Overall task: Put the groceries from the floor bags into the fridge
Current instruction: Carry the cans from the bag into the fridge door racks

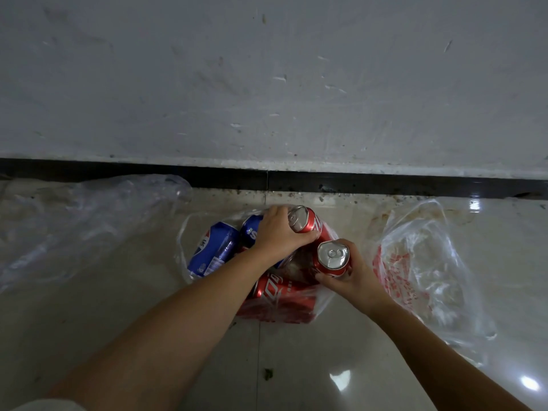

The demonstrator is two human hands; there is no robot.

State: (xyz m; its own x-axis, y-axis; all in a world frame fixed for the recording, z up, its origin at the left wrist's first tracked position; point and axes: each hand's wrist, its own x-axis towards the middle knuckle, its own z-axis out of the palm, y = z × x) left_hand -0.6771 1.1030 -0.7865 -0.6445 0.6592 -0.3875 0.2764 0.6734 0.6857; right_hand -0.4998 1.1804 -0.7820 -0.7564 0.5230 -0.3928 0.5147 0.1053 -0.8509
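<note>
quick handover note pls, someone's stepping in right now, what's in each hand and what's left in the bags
Left hand: grips a red cola can over the middle bag.
Right hand: holds a second red can, top up.
Still in that bag: two blue cans, at least one more red can.
Side bags, left bag and right bag, look nearly empty.
Fridge not in view. Left: carry the cans over, then the rest.

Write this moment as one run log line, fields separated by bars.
left hand: grips red can | right hand: grips second red can | middle bag: blue cans inside | fridge: unseen
</note>
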